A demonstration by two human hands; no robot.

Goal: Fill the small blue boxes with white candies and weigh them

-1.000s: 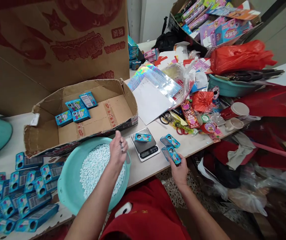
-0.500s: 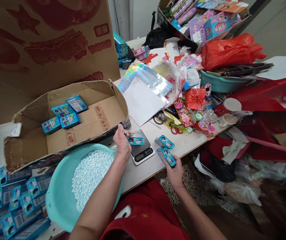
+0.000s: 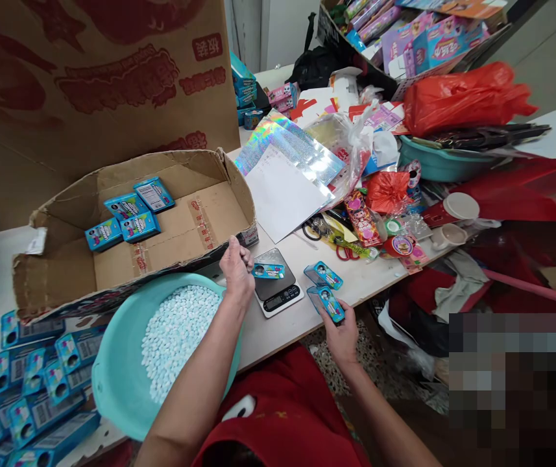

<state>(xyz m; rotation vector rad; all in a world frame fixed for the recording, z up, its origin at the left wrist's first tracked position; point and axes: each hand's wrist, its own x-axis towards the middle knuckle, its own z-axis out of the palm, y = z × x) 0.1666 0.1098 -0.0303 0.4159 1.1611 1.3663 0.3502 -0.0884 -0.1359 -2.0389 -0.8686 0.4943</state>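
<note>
My left hand (image 3: 237,267) is closed, fingertips curled together, beside the left edge of a digital kitchen scale (image 3: 282,293). Whatever its fingers hold, if anything, is hidden. On the scale's plate lies a small blue candy box (image 3: 268,271) with a round hole at one end. My right hand (image 3: 343,334) grips another blue candy box (image 3: 330,305) at the table's front edge. Just behind that one, a third blue box (image 3: 324,275) lies on the table. Under my left forearm stands a turquoise basin (image 3: 112,383) full of pale blue and white candies (image 3: 178,340).
A shallow cardboard box (image 3: 170,256) behind the basin holds several blue boxes (image 3: 139,226). More blue boxes (image 3: 44,415) are stacked at lower left. White paper (image 3: 285,194), scissors (image 3: 314,227), a cup (image 3: 453,211) and red bags (image 3: 467,97) clutter the right side.
The view has shifted slightly, so the whole scene sits a little further right. Both hands keep almost the same pose; the boxes stay where they were.
</note>
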